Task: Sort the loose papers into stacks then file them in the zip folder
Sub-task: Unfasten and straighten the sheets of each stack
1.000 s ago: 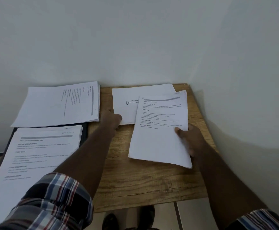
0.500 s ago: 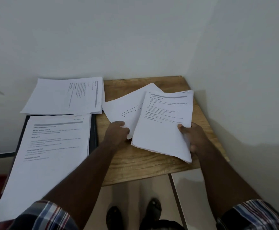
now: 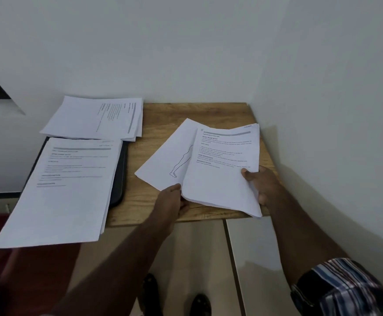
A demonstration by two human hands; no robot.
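White walls meet in a corner behind a small wooden table [image 3: 163, 115], w/ tiled floor below. Over its right half the right hand [image 3: 262, 185] holds a sheaf of printed text pages [image 3: 224, 169] by the right edge, thumb on top and fingers curled under, so it's clamped on the paper; near corner droops past the table edge. Long axis runs near-to-far, tilted a bit clockwise, header at the far end so text reads upright to the person. Left hand [image 3: 171, 198] pinches the near corner of a sheet w/ a line drawing of a leg [image 3: 165, 160], partly tucked under the sheaf; its long axis slants far-right to near-left, drawing lying along that slant. Further left, a large stack of text pages [image 3: 69, 185] lies on a dark zip folder [image 3: 119, 176], overhanging toward the person, header far. Behind it a second stack [image 3: 99, 117] lies turned sideways, long axis left-right, header on the right. Progress, as I judge it: approx. two stacks made, sorting unfinished w/ these pages in hand; folder looks shut flat under the paper, though zip state can't be told, so filing not started. Next prob. placing the drawing sheet and sheaf onto stacks.
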